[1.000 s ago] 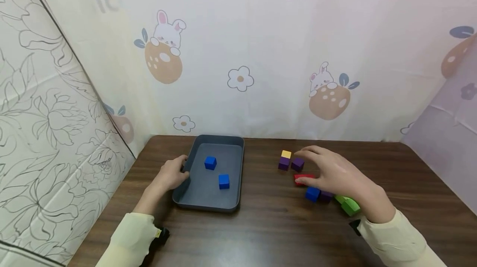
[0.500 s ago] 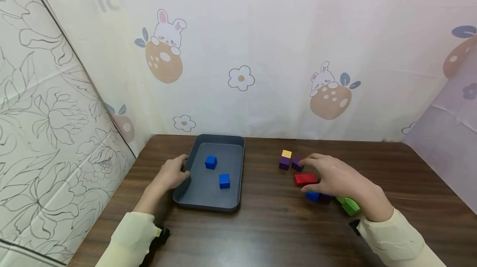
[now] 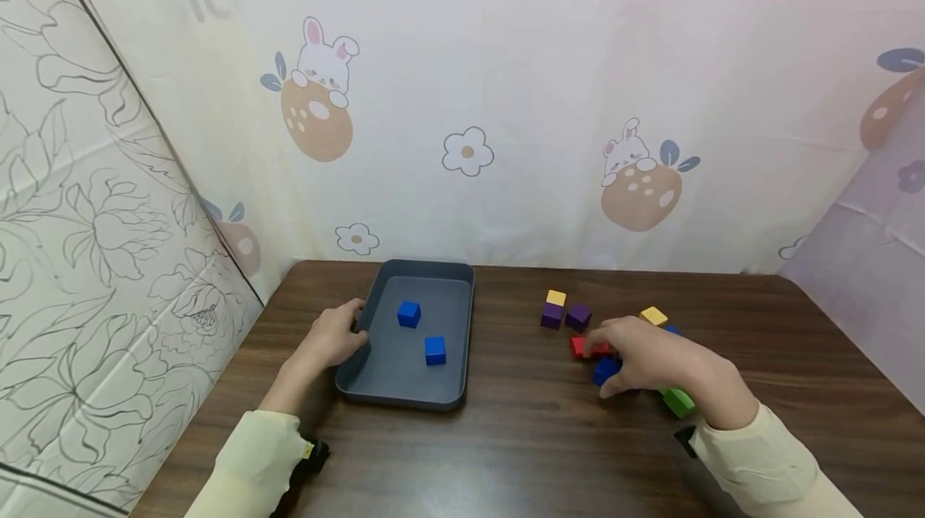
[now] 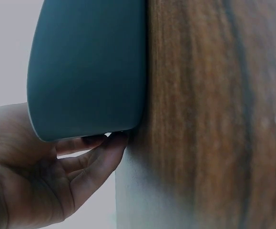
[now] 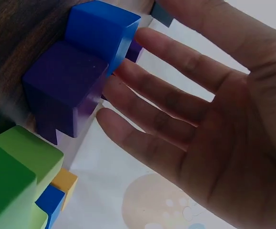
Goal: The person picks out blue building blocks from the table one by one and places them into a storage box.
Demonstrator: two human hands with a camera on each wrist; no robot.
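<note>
My left hand holds the left rim of a dark grey tray; in the left wrist view its fingers lie against the tray's outer wall. Inside the tray sit two blue cubes. My right hand hovers over the blocks on the right, thumb and fingers apart around a blue cube without gripping it. In the right wrist view the fingertips are close to that blue cube, and a purple block stands beside it. A red block lies just behind, partly covered by the fingers.
Farther back are a yellow block, a purple cube and another purple cube. Green blocks lie near the right wrist, a yellow block behind that hand. A printed curtain borders the wooden table.
My right hand has come down and toward me, from over the red block to the blue cube. The yellow block behind it has come into view. My left hand and the tray stay put.
</note>
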